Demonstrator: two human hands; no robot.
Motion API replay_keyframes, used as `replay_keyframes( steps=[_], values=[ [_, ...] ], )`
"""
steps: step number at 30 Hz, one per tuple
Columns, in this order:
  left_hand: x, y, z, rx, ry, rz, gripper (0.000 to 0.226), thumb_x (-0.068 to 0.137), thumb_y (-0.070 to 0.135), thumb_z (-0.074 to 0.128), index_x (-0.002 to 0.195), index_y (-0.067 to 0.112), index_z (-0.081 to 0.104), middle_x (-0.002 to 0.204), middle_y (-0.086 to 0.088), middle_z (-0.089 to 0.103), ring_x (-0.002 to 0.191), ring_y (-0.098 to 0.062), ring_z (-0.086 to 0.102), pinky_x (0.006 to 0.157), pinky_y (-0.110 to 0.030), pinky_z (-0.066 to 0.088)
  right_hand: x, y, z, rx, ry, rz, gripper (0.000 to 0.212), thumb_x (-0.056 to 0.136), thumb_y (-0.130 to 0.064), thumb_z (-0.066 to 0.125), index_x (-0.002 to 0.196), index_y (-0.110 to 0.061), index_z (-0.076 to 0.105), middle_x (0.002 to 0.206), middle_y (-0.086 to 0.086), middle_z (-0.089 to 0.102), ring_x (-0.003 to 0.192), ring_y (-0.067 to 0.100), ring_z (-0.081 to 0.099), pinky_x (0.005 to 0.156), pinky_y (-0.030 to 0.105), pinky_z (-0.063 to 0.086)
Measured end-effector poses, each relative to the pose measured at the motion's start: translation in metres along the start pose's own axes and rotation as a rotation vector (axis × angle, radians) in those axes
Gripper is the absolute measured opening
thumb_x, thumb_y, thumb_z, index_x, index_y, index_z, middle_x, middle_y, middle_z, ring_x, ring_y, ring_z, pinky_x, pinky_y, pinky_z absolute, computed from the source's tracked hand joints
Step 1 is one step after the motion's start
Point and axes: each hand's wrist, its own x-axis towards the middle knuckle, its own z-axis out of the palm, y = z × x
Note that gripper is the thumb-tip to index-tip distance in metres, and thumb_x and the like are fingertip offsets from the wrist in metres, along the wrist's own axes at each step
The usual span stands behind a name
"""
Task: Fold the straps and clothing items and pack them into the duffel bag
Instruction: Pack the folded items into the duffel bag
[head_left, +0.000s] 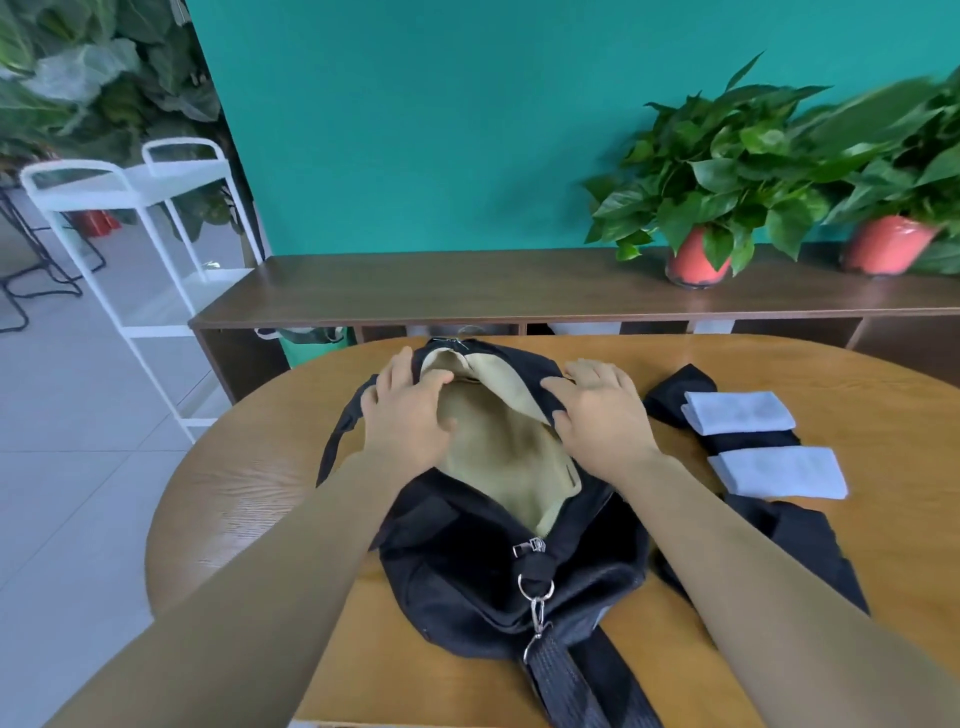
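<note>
A black duffel bag (467, 587) lies unzipped on the round wooden table (249, 499), its beige lining showing. My left hand (408, 415) grips the left edge of the opening. My right hand (597, 415) grips the right edge, and the two hold the mouth apart. A black shoulder strap (566, 680) is clipped to the bag's near end and runs off the table's front edge. To the right lie two folded light blue cloths (740, 413) (782, 473) on top of black fabric (810, 540).
Behind the table runs a dark wooden shelf (415, 291) with two potted plants (711, 208) (893, 208) in red pots. A white metal cart (145, 234) stands on the tiled floor at the left. Bare tabletop lies left of the bag.
</note>
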Motion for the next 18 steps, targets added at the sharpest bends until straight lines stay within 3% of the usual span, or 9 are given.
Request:
replay_keyframes(
  steps=[4,7,9,11,14,16,18],
  values=[
    [0.024,-0.019,0.013,0.024,0.065,-0.014,0.069,0.088,0.023,0.062,0.142,0.04,0.023,0.159,-0.009,-0.007,0.146,-0.031,0.001,0.114,-0.051,0.014,0.023,-0.004,0.019,-0.048,-0.056,-0.007,0.055,0.094,-0.023,0.049,0.146,-0.022,0.032,0.147,0.01,0.037,0.141,0.027,0.021,0.115,0.044,0.009],
    [0.04,-0.027,0.02,0.074,0.018,-0.024,0.084,0.088,0.023,0.062,0.147,0.045,0.006,0.158,-0.009,-0.011,0.146,-0.032,0.001,0.112,-0.054,0.016,0.037,-0.004,0.03,-0.129,-0.112,-0.036,0.059,0.098,-0.036,0.042,0.15,-0.025,0.018,0.149,0.01,0.033,0.141,0.028,0.019,0.116,0.045,0.008],
    [0.05,-0.031,0.024,0.117,-0.016,-0.042,0.093,0.087,0.023,0.063,0.147,0.045,-0.005,0.159,-0.009,-0.007,0.144,-0.033,0.011,0.109,-0.054,0.023,0.045,-0.004,0.036,-0.164,-0.138,-0.024,0.058,0.097,-0.041,0.041,0.149,-0.022,0.021,0.135,0.007,0.049,0.132,0.028,0.035,0.112,0.042,0.019],
    [0.058,-0.033,0.029,0.163,-0.028,-0.052,0.1,0.086,0.018,0.062,0.147,0.045,-0.013,0.155,-0.012,0.012,0.134,-0.033,0.031,0.1,-0.049,0.035,0.052,-0.005,0.039,-0.184,-0.145,0.005,0.044,0.097,-0.039,0.042,0.136,-0.019,0.039,0.107,0.002,0.063,0.104,0.024,0.053,0.094,0.035,0.033],
    [0.066,-0.035,0.033,0.244,-0.054,-0.028,0.104,0.082,0.009,0.056,0.146,0.041,-0.021,0.115,-0.008,0.049,0.093,-0.026,0.05,0.075,-0.036,0.041,0.061,-0.003,0.039,-0.137,-0.094,0.106,0.018,0.097,-0.029,0.044,0.106,-0.016,0.052,0.086,0.0,0.062,0.071,0.024,0.05,0.069,0.032,0.032],
    [0.069,-0.036,0.034,0.276,-0.092,-0.016,0.104,0.081,0.007,0.055,0.147,0.038,-0.019,0.089,-0.003,0.052,0.076,-0.022,0.051,0.064,-0.032,0.04,0.066,0.001,0.036,-0.067,-0.057,0.226,0.014,0.096,-0.021,0.045,0.104,-0.013,0.053,0.084,0.002,0.06,0.069,0.026,0.05,0.065,0.03,0.03],
    [0.07,-0.036,0.032,0.314,-0.122,0.002,0.098,0.081,0.007,0.053,0.149,0.036,-0.012,0.076,0.001,0.05,0.07,-0.021,0.052,0.058,-0.031,0.041,0.07,0.008,0.031,-0.029,-0.011,0.335,0.013,0.094,-0.018,0.047,0.102,-0.01,0.051,0.082,0.005,0.054,0.068,0.026,0.046,0.061,0.029,0.031]
  ],
)
